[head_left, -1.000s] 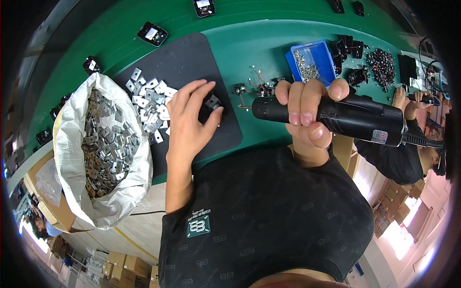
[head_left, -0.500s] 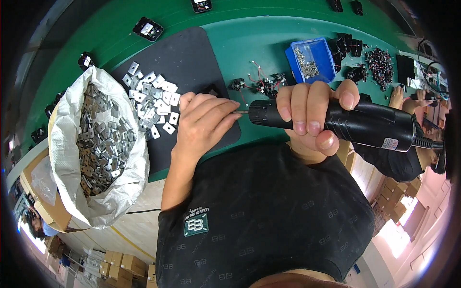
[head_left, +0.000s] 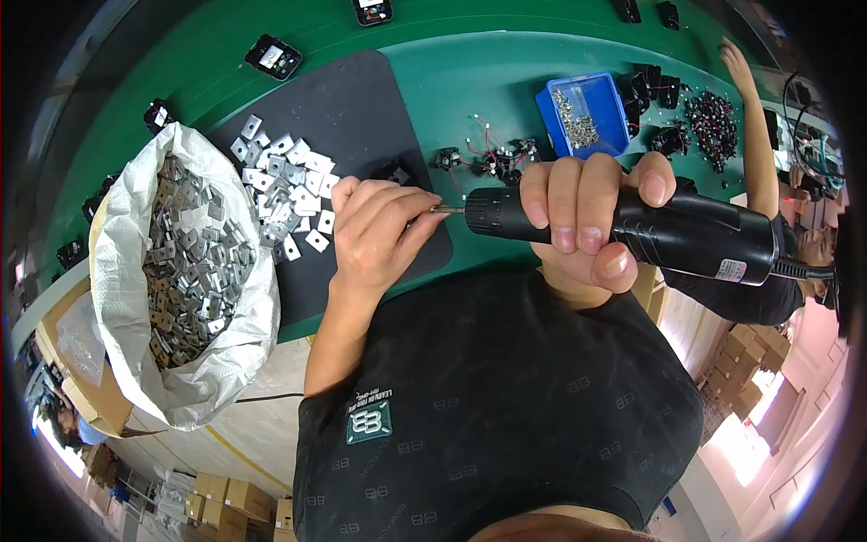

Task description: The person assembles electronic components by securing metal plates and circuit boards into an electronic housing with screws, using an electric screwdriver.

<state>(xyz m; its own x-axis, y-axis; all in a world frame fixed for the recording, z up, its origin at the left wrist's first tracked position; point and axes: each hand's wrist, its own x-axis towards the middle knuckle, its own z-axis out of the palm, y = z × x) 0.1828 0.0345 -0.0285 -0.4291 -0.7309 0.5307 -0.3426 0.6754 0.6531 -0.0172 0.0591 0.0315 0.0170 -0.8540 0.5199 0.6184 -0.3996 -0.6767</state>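
Note:
My right hand point(head_left: 587, 212) is wrapped round a black electric screwdriver point(head_left: 713, 239), held level with its bit point(head_left: 453, 210) pointing left. My left hand point(head_left: 384, 230) has thumb and fingers pinched together at the bit's tip. What lies between those fingertips is too small to make out. A dark part point(head_left: 394, 172) shows just behind the left hand, mostly hidden. Left of that hand, small silver metal plates with holes point(head_left: 289, 194) are heaped on a dark grey mat point(head_left: 357, 104).
A white woven sack point(head_left: 117, 271) full of metal plates stands at the left. Beyond the screwdriver are wired black parts point(head_left: 501, 163), a blue tray point(head_left: 614, 113) of screws and a pile of small parts point(head_left: 713, 131). A co-worker's arm point(head_left: 757, 135) reaches over the far right.
My left hand has shifted slightly, and more of the bit's tip shows at its fingertips. At the right, the co-worker's arm has stretched out toward the far side.

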